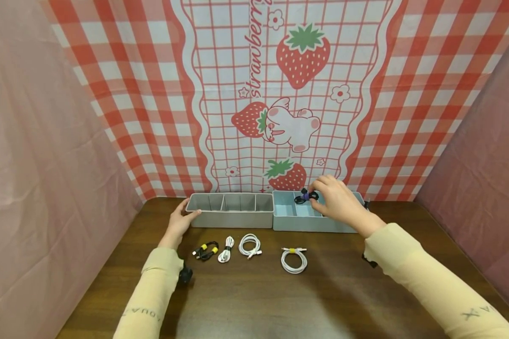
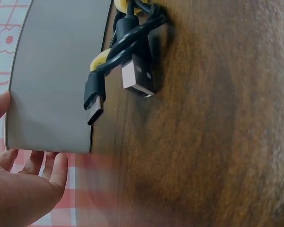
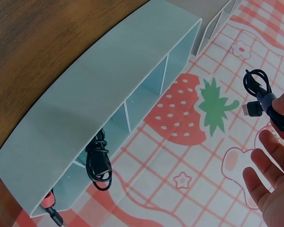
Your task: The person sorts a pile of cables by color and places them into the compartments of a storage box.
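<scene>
Black cable (image 1: pixel 305 196), wooden table (image 1: pixel 258 301), strawberry-print cloth (image 1: pixel 288 96) behind, pink curtains (image 1: pixel 476 141)

Soft, moderately bright indoor light fills all three views. From the head, the brown table (image 1: pixel 254 301) carries a hazy pale sheen mid-front, while soft-edged shadows darken it beside the left sleeve (image 1: pixel 146 292) and near the right sleeve (image 1: pixel 440 282). The wide lens makes the curtains (image 1: pixel 479 141) lean outward. In the left wrist view, a close plug (image 2: pixel 137 78) catches a white glint, and the table's far right turns grainy and soft. In the right wrist view, the blue box (image 3: pixel 92 104) bows into a curve, faintly shaded.
</scene>
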### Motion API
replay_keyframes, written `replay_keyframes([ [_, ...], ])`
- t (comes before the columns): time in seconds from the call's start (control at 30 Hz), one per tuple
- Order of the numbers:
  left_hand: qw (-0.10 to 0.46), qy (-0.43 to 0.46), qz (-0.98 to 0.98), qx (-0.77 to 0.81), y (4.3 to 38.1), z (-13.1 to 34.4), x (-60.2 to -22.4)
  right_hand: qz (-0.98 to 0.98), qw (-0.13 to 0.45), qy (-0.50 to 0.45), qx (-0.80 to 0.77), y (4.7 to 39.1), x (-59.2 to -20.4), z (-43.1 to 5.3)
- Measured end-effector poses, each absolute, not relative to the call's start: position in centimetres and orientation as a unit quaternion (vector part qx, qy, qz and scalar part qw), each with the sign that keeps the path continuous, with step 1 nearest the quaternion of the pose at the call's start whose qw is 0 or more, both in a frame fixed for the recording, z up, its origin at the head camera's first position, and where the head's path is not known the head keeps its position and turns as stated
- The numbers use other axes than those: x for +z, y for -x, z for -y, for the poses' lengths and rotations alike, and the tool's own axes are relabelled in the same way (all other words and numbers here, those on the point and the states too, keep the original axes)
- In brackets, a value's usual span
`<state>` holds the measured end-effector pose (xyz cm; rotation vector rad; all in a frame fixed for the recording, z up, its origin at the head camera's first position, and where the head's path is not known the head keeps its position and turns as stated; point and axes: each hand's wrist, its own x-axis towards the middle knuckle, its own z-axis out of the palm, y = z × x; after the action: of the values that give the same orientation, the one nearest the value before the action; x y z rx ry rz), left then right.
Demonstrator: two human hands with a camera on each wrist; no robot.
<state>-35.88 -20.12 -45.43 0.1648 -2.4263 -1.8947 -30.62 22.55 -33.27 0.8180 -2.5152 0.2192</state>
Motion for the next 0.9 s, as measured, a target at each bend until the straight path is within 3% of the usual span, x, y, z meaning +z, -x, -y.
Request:
replay_keyframes([
  [0.9, 0.018, -0.049, 0.798, -0.601, 35.6, 20.1, -45.3, 0.931, 0.249, -0.23, 0.137, 33.8, -37.2, -25.1],
])
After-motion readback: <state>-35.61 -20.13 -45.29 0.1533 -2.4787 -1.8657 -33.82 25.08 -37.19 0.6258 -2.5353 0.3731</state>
